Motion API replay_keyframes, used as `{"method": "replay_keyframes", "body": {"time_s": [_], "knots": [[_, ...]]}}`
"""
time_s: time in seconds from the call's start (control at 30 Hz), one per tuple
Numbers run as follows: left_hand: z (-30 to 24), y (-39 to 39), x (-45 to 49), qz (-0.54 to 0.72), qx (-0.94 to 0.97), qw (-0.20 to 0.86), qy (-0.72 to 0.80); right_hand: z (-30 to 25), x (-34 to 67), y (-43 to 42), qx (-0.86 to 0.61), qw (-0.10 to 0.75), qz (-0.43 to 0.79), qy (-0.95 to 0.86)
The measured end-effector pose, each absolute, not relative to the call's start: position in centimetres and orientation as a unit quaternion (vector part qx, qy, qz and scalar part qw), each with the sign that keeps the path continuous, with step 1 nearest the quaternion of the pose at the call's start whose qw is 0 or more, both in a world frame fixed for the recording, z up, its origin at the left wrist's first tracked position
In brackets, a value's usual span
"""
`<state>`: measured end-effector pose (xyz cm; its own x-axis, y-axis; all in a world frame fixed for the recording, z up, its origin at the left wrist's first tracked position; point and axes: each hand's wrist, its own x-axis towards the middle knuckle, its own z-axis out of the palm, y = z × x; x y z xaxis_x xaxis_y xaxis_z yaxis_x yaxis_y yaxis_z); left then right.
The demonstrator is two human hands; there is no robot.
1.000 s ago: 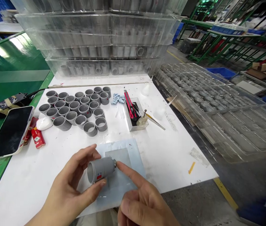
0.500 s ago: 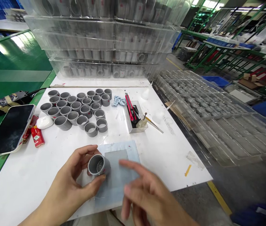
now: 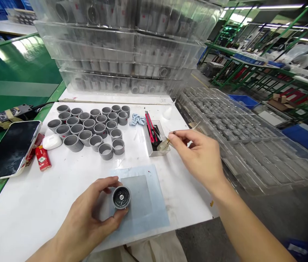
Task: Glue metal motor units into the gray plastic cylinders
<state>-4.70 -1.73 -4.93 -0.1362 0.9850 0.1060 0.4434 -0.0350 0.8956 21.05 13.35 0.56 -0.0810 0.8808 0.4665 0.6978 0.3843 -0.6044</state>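
Note:
My left hand is closed around a short grey cylinder, thumb on one side and fingers on the other. Its open end faces me; inside sits a black disc with pale markings and a shiny centre. Under it lies a light blue cloth bearing a grey rectangular sheet. My right hand reaches out to a small glass bottle, pinching the thin dark-topped stem at its mouth. The bottle rests at the near end of a clear box, which also holds a red utility knife.
Several grey cylinders stand grouped at the back left. Left of them are a phone, a white case and a red packet. Stacked clear trays rise behind; more clear trays lie right of the table.
My right hand has moved forward and right from beside the cloth to the bottle's stem and closed on it. The held cylinder has shifted slightly right and turned, showing its inside more squarely.

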Motion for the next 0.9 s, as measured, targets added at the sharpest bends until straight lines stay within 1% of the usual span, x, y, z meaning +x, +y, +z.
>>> {"method": "replay_keyframes", "body": {"time_s": [0.07,0.17,0.2,0.23,0.33,0.37,0.43,0.53,0.63,0.7,0.77,0.9], "knots": [[-5.3,-1.7,-4.8,0.428,0.569,0.345,0.612,0.3,21.3,13.3,-0.543,0.419,0.102,-0.721],[-5.8,-1.7,-5.1,0.419,0.558,0.378,0.609,0.0,21.5,13.4,-0.530,0.403,0.120,-0.736],[-5.9,-1.7,-5.3,0.415,0.559,0.383,0.607,0.1,21.4,13.4,-0.527,0.415,0.123,-0.731],[-6.1,-1.6,-5.4,0.410,0.567,0.386,0.602,0.4,21.4,13.2,-0.524,0.446,0.121,-0.716],[-6.3,-1.5,-5.9,0.390,0.596,0.397,0.579,1.9,20.9,11.9,-0.494,0.578,0.095,-0.643],[-6.3,-1.5,-6.1,0.385,0.601,0.402,0.573,2.6,20.7,11.1,-0.485,0.605,0.096,-0.624],[-6.4,-1.5,-6.2,0.380,0.604,0.409,0.569,3.6,20.1,9.2,-0.488,0.624,0.115,-0.600],[-6.5,-1.5,-6.3,0.383,0.606,0.405,0.568,3.8,19.0,6.5,-0.467,0.590,0.174,-0.635],[-6.7,-1.5,-6.3,0.395,0.608,0.396,0.563,2.5,17.5,5.2,-0.359,0.524,0.258,-0.728],[-6.8,-1.4,-6.3,0.402,0.611,0.392,0.558,1.4,16.4,5.1,-0.306,0.497,0.307,-0.752],[-6.9,-1.4,-6.4,0.406,0.614,0.388,0.555,0.4,15.5,5.4,-0.288,0.491,0.324,-0.756],[-7.0,-1.5,-6.5,0.404,0.617,0.382,0.556,-0.6,14.6,5.9,-0.295,0.489,0.306,-0.762]]}}
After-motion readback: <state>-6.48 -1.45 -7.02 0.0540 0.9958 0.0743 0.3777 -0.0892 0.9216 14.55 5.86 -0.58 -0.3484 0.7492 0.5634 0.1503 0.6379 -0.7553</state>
